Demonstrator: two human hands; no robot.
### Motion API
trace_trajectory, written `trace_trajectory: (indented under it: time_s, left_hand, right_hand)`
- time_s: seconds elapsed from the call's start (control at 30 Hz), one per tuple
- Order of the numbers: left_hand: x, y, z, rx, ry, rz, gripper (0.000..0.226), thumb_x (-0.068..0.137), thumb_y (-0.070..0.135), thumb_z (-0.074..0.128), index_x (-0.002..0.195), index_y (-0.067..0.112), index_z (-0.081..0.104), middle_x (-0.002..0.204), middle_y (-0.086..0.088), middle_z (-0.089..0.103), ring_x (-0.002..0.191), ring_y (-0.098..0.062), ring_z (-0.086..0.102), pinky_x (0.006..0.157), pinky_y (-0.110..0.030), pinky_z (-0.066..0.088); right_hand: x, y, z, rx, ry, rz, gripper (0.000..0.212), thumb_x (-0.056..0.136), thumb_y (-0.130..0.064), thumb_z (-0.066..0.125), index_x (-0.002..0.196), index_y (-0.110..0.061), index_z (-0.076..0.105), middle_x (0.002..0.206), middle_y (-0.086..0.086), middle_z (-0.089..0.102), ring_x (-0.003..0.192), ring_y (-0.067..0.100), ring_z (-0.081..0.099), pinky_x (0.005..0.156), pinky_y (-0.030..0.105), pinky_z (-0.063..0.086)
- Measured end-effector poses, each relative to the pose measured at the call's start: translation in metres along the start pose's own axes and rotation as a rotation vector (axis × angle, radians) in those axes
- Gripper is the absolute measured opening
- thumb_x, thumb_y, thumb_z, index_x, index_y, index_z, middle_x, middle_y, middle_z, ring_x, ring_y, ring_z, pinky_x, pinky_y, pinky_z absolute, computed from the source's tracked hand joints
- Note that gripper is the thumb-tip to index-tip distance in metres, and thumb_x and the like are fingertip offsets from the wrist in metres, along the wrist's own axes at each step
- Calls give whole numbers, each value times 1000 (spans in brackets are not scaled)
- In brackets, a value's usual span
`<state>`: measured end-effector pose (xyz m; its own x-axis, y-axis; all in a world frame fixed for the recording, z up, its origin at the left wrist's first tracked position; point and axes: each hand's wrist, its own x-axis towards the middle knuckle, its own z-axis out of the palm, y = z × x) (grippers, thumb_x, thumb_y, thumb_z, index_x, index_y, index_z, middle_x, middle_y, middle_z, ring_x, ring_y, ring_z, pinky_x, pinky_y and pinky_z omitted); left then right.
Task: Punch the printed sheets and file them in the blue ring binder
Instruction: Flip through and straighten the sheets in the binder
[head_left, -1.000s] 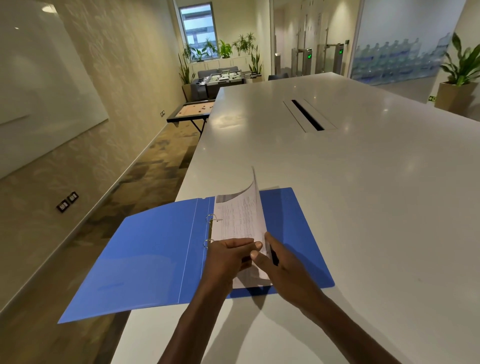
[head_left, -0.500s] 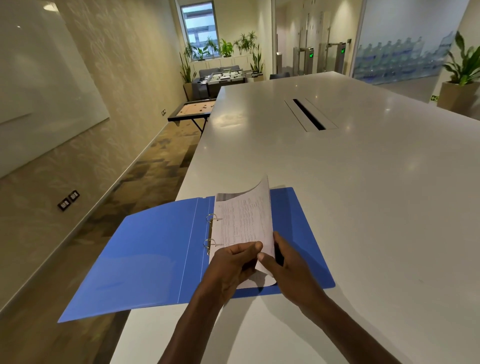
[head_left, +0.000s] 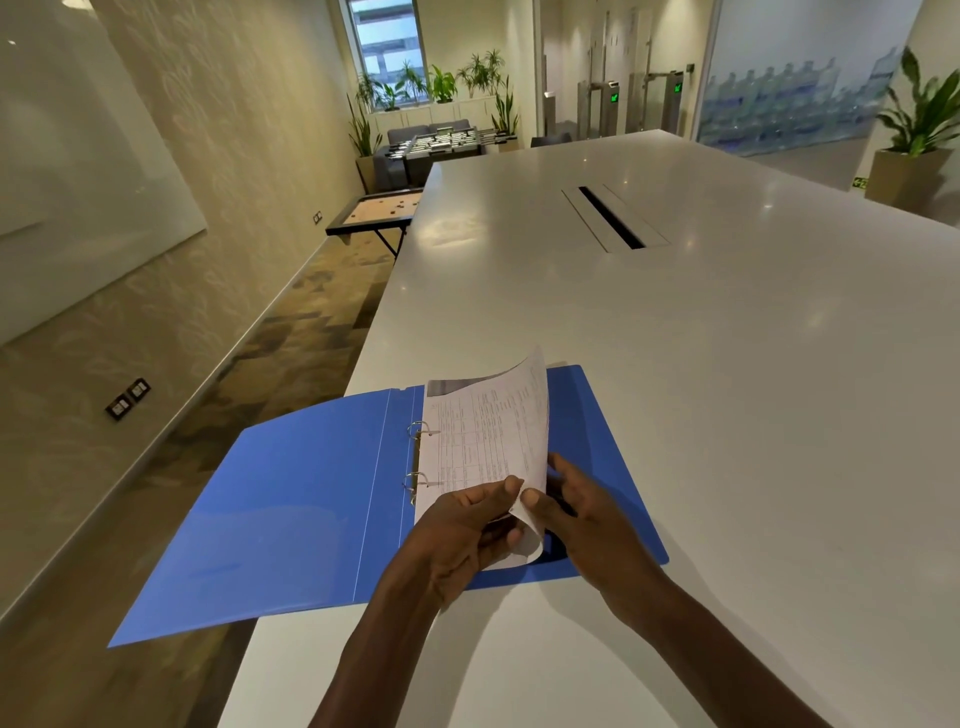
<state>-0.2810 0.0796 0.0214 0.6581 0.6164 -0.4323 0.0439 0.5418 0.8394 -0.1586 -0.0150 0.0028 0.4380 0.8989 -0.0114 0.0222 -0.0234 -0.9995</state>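
Two hands meet at the near corner of the white printed sheets (head_left: 485, 447), which sit threaded on the two metal rings (head_left: 418, 457) of the open blue plastic ring binder (head_left: 291, 509). Our left hand (head_left: 457, 530) pinches the near edge; our right hand (head_left: 592, 514) grips the curled outer edge just beside it. The sheets' long axis runs away from us, their free side lifted and bowed to the right of the rings. The binder's left cover overhangs the white bench (head_left: 727, 364) edge — open room lies right.
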Motion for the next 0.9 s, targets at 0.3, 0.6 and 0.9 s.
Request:
trace_trajectory:
  time_s: [0.3,0.6,0.9]
  left_hand:
    - [1,-4,0,104,59,60,15,84,11,71,97,7,77,97,-15,75,78,-25,69,67,-29,60]
    - [-4,-5,8,290,280,253,16,75,26,81,83,13,79,92,1,74,92,-27,65,81,-37,58]
    - [-23,18,-11,305,406,358,26,67,29,85,85,13,77,81,-3,76,79,-19,69,66,-28,53]
  right_hand:
    - [1,2,-2,-22,54,26,55,83,-47,52,135,-30,42,114,-15,59,94,7,63,68,10,54]
    - [5,5,0,-13,96,77,61,75,-54,51,132,-31,44,118,-8,62,95,19,66,65,17,57]
    - [4,11,-1,18,94,97,54,80,-51,55,130,-29,47,113,-10,61,101,18,63,71,22,58]
